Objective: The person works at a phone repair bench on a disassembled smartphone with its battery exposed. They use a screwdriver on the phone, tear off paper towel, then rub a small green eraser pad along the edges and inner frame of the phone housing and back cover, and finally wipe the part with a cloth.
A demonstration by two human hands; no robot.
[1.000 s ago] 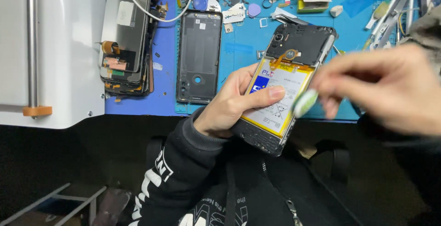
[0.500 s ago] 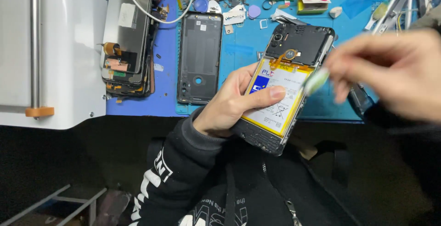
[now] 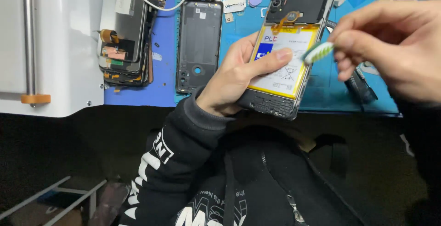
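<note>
The right hand pinches a small green-and-white tool, now lifted off the battery to the opened phone's right edge. The left hand stays wrapped around that phone, thumb on the battery, above the blue mat.

bare blue mat between screen stack and back cover, tools crowding right

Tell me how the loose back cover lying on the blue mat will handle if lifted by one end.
The back cover looks like a thin, hollow shell, so probably light and slightly bendy. Its camera cutouts likely weaken that end. Lying flat on the mat, it should slide, not roll.
</note>
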